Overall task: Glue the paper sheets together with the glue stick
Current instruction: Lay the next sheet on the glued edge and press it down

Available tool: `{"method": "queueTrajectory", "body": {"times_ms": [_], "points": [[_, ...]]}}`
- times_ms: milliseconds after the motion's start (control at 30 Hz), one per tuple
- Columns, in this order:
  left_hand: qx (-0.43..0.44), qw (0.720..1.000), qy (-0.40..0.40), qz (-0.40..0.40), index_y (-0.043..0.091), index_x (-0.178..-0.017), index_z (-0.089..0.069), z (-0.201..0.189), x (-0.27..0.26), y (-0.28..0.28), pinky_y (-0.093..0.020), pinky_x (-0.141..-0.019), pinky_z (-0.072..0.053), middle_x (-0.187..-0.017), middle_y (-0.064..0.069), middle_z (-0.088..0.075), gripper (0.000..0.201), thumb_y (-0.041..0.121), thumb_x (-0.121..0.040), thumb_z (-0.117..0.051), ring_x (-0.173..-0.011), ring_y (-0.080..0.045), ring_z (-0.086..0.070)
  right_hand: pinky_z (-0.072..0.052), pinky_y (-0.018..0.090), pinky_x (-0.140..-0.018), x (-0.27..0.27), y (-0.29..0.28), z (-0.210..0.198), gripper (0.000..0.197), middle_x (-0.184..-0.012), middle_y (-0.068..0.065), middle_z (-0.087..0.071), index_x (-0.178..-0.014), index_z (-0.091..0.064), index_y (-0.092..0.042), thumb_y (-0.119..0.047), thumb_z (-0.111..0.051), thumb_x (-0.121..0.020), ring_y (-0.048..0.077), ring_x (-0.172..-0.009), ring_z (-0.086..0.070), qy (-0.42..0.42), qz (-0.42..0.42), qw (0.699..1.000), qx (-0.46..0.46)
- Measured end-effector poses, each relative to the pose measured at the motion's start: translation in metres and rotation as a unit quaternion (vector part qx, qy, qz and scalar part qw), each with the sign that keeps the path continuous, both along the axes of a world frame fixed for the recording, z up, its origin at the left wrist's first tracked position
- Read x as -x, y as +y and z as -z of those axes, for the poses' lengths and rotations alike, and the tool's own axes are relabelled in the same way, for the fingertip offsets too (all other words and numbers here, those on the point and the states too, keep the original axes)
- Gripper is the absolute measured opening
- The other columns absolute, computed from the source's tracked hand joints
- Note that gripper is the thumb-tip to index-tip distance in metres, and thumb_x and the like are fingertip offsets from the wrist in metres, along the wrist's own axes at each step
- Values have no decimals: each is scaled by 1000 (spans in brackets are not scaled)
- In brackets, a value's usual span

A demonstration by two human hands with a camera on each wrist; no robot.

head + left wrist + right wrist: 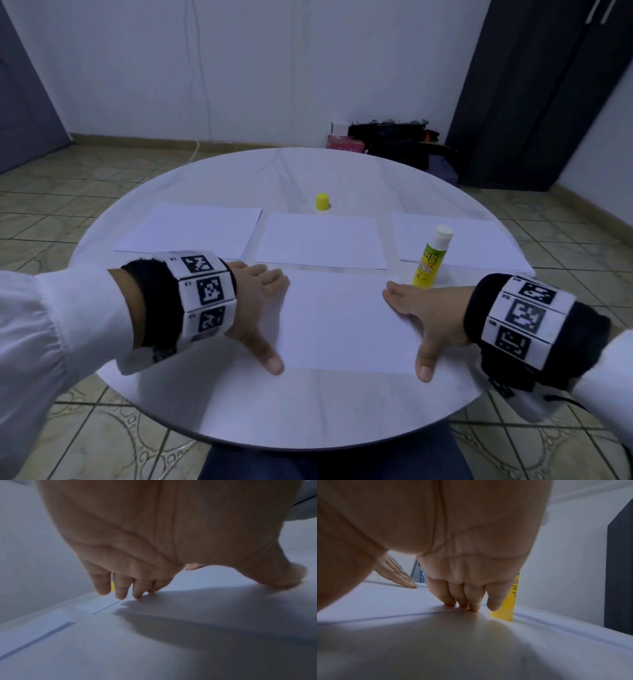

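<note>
A white paper sheet (342, 322) lies flat on the round white table (308, 404) in front of me. My left hand (263, 301) presses on the sheet's left edge with straight fingers, thumb stretched toward me. My right hand (418, 315) presses on the right edge the same way. In the wrist views the left fingertips (120, 593) and right fingertips (462, 604) touch the paper. An uncapped yellow glue stick (430, 262) (506, 605) stands upright just beyond my right hand. Its yellow cap (322, 201) stands farther back.
Three more lots of white paper lie in a row behind: a stack at the left (191, 229), a sheet in the middle (322, 243), a stack at the right (479, 246). Dark bags (400, 144) sit on the tiled floor by the wall.
</note>
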State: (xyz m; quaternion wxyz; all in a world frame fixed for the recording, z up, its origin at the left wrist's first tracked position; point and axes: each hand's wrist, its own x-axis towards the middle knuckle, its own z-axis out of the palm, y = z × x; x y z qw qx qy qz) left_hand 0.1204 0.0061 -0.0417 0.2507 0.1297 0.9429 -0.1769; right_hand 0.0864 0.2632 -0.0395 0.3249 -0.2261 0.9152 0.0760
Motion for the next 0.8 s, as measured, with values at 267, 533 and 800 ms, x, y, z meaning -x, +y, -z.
{"method": "queueTrajectory", "body": {"times_ms": [267, 533, 800], "points": [[-75, 996, 23, 42, 8, -152, 2, 12, 14, 92, -47, -119, -12, -160, -9, 0, 132, 84, -62, -58, -147, -26, -6, -2, 29, -118, -2, -1, 1, 126, -157, -3, 20, -150, 14, -11, -42, -79, -70, 12, -145, 10, 22, -20, 999, -12], [-76, 997, 19, 15, 10, -151, 14, 24, 24, 128, -44, -118, 1, -160, -12, 11, 132, 87, -65, -50, -148, -28, 6, -8, 30, -119, -6, -3, 0, 126, -158, -2, 16, -150, 12, -10, -43, -79, -70, 13, -146, 6, 44, -33, 998, -22], [19, 1000, -1, -13, 10, -151, 12, 4, 22, 57, -43, -120, -10, -161, -5, 10, 137, 89, -59, -52, -148, -21, -4, -8, 34, -119, -5, -1, -2, 124, -157, -5, 20, -150, 13, -14, -40, -79, -71, 12, -146, 8, 25, -23, 999, -12]]}}
